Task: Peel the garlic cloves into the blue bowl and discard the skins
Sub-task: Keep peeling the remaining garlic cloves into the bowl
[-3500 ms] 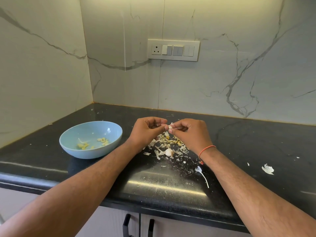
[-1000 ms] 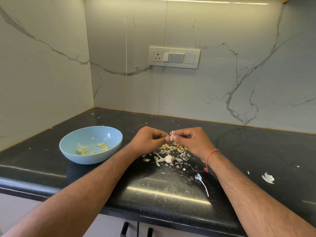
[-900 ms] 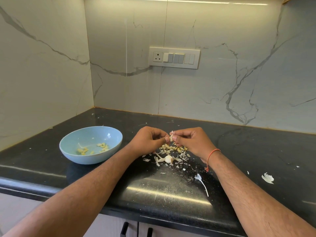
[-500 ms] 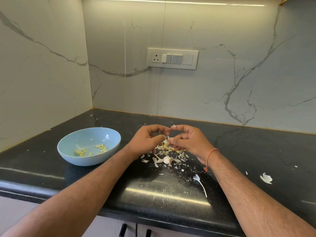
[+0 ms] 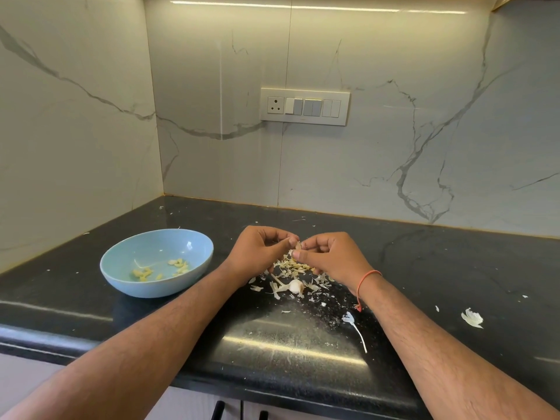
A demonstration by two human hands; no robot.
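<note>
Fingertips [image 5: 293, 239] of our left hand [image 5: 257, 253] and right hand [image 5: 330, 256] are pinching a garlic clove [image 5: 298, 245] above the skins [image 5: 295, 265], while peeled cloves [image 5: 178, 264] are sitting in the blue bowl [image 5: 121, 275], one whole piece [image 5: 295, 285] waiting.

Black polished counter [image 5: 454, 268], glossy, reflecting overhead light near its front edge. White marble-look wall [image 5: 394, 162] with grey veining on back and left sides, meeting at the counter's back-left corner. White switch plate [image 5: 305, 106] with socket on back wall. Strip light [image 5: 318, 8] along top. Pale cabinet doors [image 5: 194, 404] with dark handles [image 5: 217, 410] below the front edge.
</note>
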